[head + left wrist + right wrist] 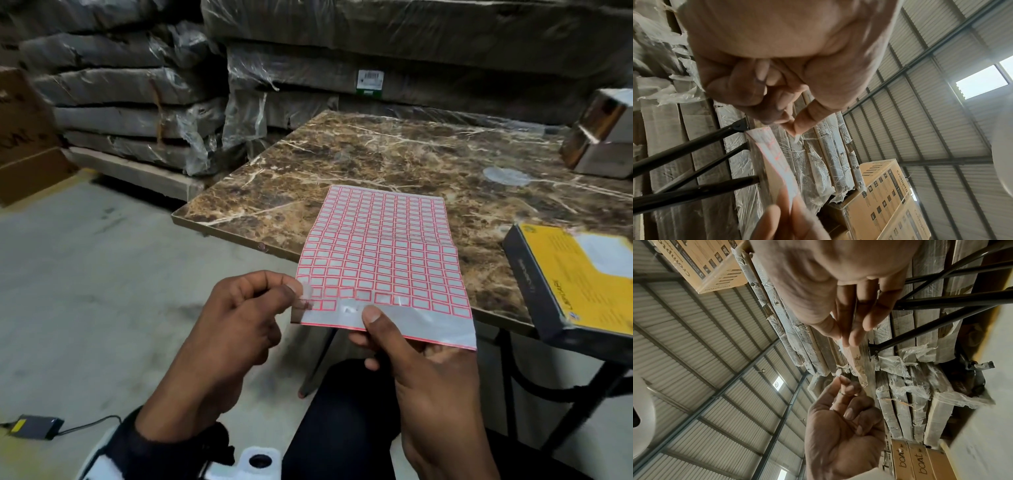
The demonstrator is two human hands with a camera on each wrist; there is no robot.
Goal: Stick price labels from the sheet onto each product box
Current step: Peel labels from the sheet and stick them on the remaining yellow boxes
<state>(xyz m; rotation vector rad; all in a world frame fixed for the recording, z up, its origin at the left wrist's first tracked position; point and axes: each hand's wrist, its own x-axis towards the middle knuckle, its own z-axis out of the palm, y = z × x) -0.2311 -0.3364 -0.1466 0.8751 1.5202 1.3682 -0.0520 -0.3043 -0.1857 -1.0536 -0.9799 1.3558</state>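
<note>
Beneath label sheet (380, 253), right hand (428, 370) fingers hidden, left hand (239, 318) pinching label (307, 294)

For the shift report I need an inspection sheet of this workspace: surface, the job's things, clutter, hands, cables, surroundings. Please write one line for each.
Surface: marbled table, a pale round mark on it.
Job's things: label sheet held in the air over the table's near edge, bottom rows partly peeled; one label being lifted; yellow box at the table's right edge, overhanging it; two boxes stacked at the far right.
Clutter: nothing seen.
Hands: left hand pinches the label; right hand holds the sheet's bottom edge, thumb on top.
Cables: adapter with its cable on the floor, left.
Surroundings: wrapped slabs stacked behind; cartons; metal roof.
</note>
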